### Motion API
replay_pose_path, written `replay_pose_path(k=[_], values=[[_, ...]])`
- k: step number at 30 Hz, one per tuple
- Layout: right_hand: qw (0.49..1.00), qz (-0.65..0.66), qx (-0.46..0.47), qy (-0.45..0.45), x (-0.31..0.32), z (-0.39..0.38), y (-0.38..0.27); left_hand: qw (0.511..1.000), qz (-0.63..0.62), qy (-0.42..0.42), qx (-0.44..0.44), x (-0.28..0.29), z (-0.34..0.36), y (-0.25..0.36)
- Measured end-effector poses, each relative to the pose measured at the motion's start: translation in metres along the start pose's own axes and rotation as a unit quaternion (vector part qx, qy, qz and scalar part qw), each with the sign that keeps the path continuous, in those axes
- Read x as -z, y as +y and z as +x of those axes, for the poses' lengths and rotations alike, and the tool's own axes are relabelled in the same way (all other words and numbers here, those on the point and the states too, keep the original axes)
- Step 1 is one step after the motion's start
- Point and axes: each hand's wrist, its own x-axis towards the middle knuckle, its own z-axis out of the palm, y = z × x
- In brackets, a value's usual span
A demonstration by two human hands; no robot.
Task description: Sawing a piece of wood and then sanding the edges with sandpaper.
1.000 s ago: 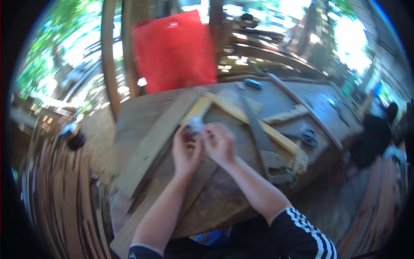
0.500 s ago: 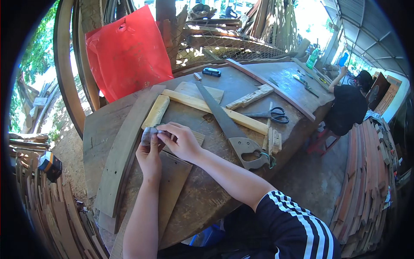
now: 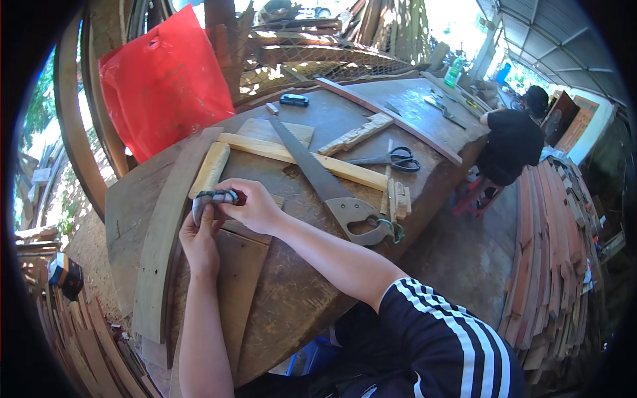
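Both my hands are together over the left part of the workbench, gripping a small grey curved piece with a dark edge; its kind is not clear. My left hand pinches it from below. My right hand has its fingers closed around its right end. Just beyond them lies a short pale wooden block, meeting a long light wooden strip at a corner. A handsaw rests across the strip, its grey handle toward me. Beneath my hands is a brown board.
A long curved plank lies along the workbench's left side. Scissors, a rough wooden piece and a reddish strip lie farther right. A red sheet hangs at back left. Another person sits beyond the right edge.
The view has shifted, so the bench sits farther left and higher. The grey piece is turned in my fingers and shows more of its dark edge.
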Motion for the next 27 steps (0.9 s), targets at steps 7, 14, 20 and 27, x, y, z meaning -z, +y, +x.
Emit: replay_pose_path(k=[7, 14, 20, 27], values=[[0.998, 0.046, -0.036, -0.028, 0.01, 0.01, 0.001, 0.995, 0.1, 0.021, -0.008, -0.005, -0.002, 0.022], [0.993, 0.093, -0.066, -0.022, 0.016, 0.008, 0.001, 0.999, 0.03, 0.013, -0.01, -0.005, 0.001, 0.019], [0.991, 0.06, -0.102, -0.066, 0.016, 0.007, -0.001, 0.999, -0.016, 0.026, 0.01, -0.002, 0.0, 0.021], [0.989, 0.009, -0.075, -0.13, 0.023, 0.004, -0.02, 0.997, 0.056, 0.049, -0.005, -0.002, 0.004, 0.022]])
